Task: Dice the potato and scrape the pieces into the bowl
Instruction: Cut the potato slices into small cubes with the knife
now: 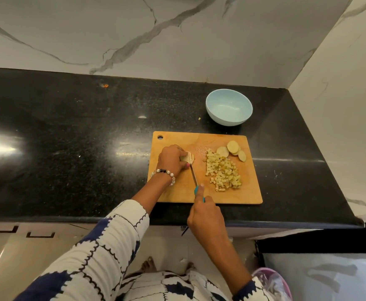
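**Figure: Dicing a potato on a wooden board, head view**

We see a wooden cutting board (203, 192) lying on a black stone counter (69, 131), with its hanging hole at the 10 o'clock corner. At about 9 o'clock on the board, the left hand (172, 159) curls its fingers down over a stack of potato slices (188, 158), pinning it to the wood; a beaded bracelet (164, 173) circles that wrist. The right hand (206, 213) grips the teal handle of a knife (194, 174), fingers wrapped round it and the index finger laid straight along the top. The blade runs from 6 o'clock toward 12 o'clock, and its tip meets the right edge of the held stack.

At about 3 o'clock from the blade, apart from it, we note a heap of diced potato (222, 170) spread over the middle-right of the board. Touching that heap at its 1 o'clock side lie several uncut round slices (232, 149), overlapping one another.

A pale blue bowl (229, 109) stands upright on the counter just beyond the board's far edge, at 12 o'clock, with no pieces in it. A small pale scrap (198, 119) lies on the counter at the bowl's 9 o'clock.
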A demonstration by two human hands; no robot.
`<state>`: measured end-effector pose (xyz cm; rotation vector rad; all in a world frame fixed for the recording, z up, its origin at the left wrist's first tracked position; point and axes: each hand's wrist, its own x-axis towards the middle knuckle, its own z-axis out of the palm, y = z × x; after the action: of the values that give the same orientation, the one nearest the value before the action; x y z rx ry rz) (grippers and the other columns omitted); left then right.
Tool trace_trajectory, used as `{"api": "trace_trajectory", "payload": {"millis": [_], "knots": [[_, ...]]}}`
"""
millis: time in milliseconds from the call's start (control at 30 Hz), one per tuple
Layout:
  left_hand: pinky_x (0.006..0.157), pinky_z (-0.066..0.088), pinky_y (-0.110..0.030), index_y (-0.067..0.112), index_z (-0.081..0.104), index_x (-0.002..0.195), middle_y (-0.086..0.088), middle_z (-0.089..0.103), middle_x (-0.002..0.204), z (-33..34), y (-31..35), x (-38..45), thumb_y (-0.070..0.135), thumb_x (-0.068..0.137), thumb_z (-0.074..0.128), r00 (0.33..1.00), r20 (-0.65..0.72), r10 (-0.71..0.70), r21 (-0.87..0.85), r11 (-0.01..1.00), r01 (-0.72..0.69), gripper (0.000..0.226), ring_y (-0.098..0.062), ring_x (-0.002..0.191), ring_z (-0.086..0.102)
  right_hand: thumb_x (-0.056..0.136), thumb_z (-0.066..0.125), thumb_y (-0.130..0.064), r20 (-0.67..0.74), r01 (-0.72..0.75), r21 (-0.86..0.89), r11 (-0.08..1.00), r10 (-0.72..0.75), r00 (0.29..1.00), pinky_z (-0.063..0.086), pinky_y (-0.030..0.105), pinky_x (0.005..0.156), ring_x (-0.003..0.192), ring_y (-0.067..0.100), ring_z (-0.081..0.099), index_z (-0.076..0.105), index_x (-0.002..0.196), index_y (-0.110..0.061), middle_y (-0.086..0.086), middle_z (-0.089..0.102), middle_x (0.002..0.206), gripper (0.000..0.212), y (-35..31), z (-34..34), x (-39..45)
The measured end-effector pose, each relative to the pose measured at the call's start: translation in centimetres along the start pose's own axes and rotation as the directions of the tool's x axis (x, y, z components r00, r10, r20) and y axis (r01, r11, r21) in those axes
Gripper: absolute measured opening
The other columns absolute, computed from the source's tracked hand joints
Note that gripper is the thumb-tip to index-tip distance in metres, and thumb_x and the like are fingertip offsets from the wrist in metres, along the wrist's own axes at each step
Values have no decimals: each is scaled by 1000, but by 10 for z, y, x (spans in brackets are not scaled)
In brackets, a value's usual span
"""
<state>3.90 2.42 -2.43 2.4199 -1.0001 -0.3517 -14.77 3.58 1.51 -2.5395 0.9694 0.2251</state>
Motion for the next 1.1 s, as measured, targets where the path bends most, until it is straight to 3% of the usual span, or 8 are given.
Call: {"api": "trace_trajectory", "payload": {"millis": [200,333,467,767,900,1100], "knots": [[95,46,-29,13,66,116,-1,62,122,-7,-2,2,26,73,78,998,65,-3,-3,1000,3,47,-18,109,57,96,31,-18,-183,35,62,997,-23,983,35,29,65,89,26,57,13,149,-6,15,58,109,58,2,-13,22],[98,43,-26,12,68,112,-2,65,119,-10,-5,3,24,75,76,998,63,-15,-33,999,17,40,-16,112,58,96,32,-17,-192,58,64,996,-45,980,34,28,61,79,22,55,15,149,-5,13,59,96,57,-4,-8,47],[97,45,-25,12,68,111,-1,66,117,-8,-4,2,24,74,77,998,36,-45,-83,995,48,39,-13,108,60,96,31,-14,-159,32,10,999,-30,987,33,27,65,82,21,47,9,150,-5,14,55,105,59,-11,-5,50],[95,46,-24,14,69,109,-1,68,113,-8,-4,1,23,74,77,998,24,-50,-111,993,52,38,-13,106,61,94,37,-12,-48,-9,-14,1000,8,999,40,32,71,95,30,55,-3,150,-5,21,46,125,69,-13,0,30],[92,48,-26,12,70,108,-2,69,112,-8,-4,1,22,73,78,998,21,-58,-110,992,60,38,-16,103,62,95,37,-14,33,-9,-37,999,10,999,35,30,67,97,29,55,-11,149,-6,19,43,129,72,-7,4,3],[86,50,-31,12,69,109,-4,67,111,-9,0,2,22,70,80,996,16,-89,-75,993,90,42,-21,100,61,95,34,-16,-56,-6,22,1000,7,998,38,32,68,98,29,56,5,150,-5,17,53,117,63,-7,-16,5]]}}
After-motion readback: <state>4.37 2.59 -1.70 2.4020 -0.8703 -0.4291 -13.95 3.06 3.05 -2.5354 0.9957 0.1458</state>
